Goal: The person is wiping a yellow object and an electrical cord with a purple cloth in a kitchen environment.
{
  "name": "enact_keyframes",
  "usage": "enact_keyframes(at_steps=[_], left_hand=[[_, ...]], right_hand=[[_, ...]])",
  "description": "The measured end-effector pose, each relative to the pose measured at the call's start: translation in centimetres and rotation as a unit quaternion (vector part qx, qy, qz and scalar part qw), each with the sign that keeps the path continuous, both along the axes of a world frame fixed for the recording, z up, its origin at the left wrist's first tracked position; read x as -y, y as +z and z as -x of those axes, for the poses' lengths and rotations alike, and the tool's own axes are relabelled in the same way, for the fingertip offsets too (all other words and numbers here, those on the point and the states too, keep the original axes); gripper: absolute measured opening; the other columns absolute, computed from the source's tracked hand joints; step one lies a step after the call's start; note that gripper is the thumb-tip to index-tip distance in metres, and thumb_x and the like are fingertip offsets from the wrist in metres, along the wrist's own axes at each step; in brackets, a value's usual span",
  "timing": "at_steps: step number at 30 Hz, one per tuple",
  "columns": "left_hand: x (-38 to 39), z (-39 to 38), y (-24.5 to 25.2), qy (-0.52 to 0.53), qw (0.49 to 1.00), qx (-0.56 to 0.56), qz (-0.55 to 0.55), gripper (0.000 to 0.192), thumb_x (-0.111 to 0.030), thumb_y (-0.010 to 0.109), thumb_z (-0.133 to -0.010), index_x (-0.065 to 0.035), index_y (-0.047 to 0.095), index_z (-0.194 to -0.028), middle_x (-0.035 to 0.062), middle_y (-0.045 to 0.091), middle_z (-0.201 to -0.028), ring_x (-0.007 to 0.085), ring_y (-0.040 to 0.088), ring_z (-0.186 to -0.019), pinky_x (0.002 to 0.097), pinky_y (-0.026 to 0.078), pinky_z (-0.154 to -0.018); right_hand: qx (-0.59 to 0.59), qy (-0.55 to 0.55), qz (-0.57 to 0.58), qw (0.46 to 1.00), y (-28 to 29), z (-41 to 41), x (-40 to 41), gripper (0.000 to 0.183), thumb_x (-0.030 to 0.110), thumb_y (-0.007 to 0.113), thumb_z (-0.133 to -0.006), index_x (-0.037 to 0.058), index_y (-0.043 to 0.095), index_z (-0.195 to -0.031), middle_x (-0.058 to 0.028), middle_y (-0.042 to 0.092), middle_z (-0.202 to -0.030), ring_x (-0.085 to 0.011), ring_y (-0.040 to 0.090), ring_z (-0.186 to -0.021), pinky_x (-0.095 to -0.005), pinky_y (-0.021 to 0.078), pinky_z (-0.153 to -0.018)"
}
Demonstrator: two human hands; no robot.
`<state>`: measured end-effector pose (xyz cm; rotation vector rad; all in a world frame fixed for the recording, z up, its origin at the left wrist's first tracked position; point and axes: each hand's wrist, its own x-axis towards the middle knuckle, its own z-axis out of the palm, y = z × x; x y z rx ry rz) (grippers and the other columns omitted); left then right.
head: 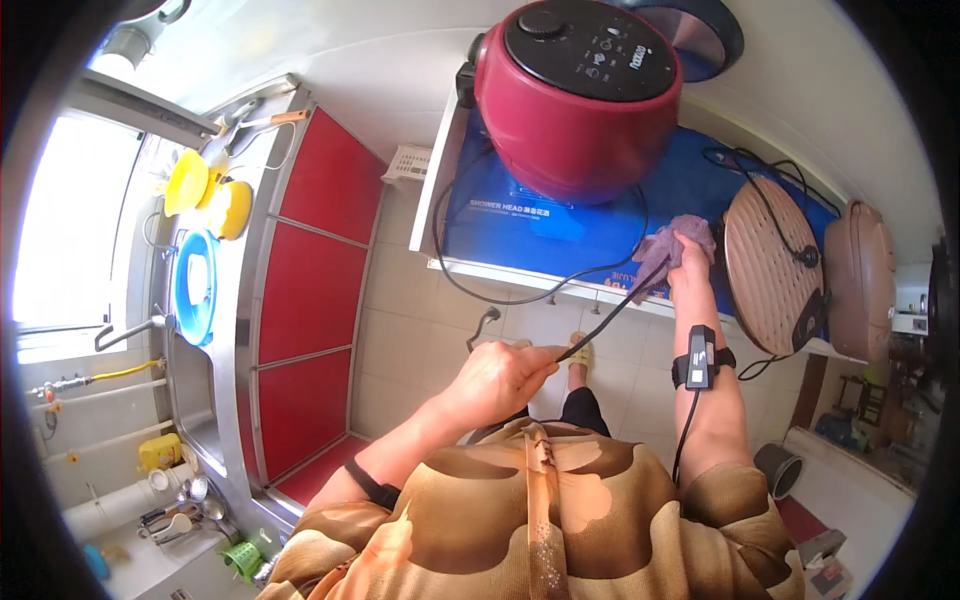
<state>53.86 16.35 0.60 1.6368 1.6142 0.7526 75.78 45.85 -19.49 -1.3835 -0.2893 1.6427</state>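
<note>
A black power cord (606, 322) runs taut between my two hands, and its plug (487, 315) hangs beyond my left hand. My left hand (504, 381) grips the cord in front of my chest. My right hand (686, 259) holds a purple cloth (671, 247) around the cord, above the front edge of the blue-covered surface. The cord loops leftward from the cloth and curves up towards a red air fryer (581, 127) with a black control top. Just right of the cloth lies a round brown electric griddle (776, 266) with a ribbed face.
A brown lidded appliance (861, 281) stands at the far right, with black cables behind the griddle. At the left, a steel counter with red cabinet doors (306, 292) holds a blue basin (196, 287), a yellow kettle (229, 210) and a sink (193, 397). A white basket (409, 163) is by the wall.
</note>
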Motion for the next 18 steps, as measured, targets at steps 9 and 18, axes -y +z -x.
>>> enact_keyframes(at_steps=[9,18], left_hand=[[0.0,1.6,-1.6,0.178,0.975,0.108,0.082,0.021,-0.011,0.058,-0.086,-0.0003,0.065,-0.102,0.0146,0.060,-0.061,0.0123,0.055,-0.053,0.0299,0.046,-0.054],[-0.1,-0.4,-1.2,0.057,0.993,0.094,0.047,0.017,-0.010,0.059,-0.083,-0.0029,0.065,-0.097,0.0162,0.059,-0.061,0.0241,0.062,-0.055,0.0356,0.047,-0.054]], right_hand=[[-0.138,0.065,-0.067,0.986,9.1,2.3,9.7,0.030,0.018,0.046,-0.090,0.0031,0.044,-0.116,-0.0153,0.056,-0.111,-0.0305,0.056,-0.105,-0.0444,0.0449,-0.092],[-0.240,0.164,0.067,0.954,15.5,7.8,21.9,0.029,0.015,0.058,-0.086,0.0060,0.053,-0.113,-0.0081,0.059,-0.109,-0.0246,0.056,-0.102,-0.0425,0.0421,-0.093]])
